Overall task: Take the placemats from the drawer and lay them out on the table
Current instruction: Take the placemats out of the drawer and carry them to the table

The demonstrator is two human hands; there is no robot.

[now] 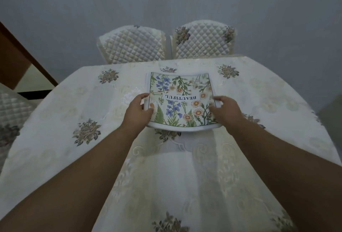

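A white placemat (182,93) printed with blue and orange flowers and the word BEAUTIFUL lies toward the far middle of the table (74,102), which wears a cream embroidered cloth. My left hand (137,109) grips the mat's left edge, thumb on top. Gripping the right edge is my right hand (224,108). The mat's near edge curls up slightly off the cloth. No drawer is in view.
Two chairs (132,44) with quilted cream covers stand behind the table's far edge, the right chair (203,39) close beside the left. Another quilted chair (11,109) shows at the left edge. A brown wooden panel (16,59) stands at the far left.
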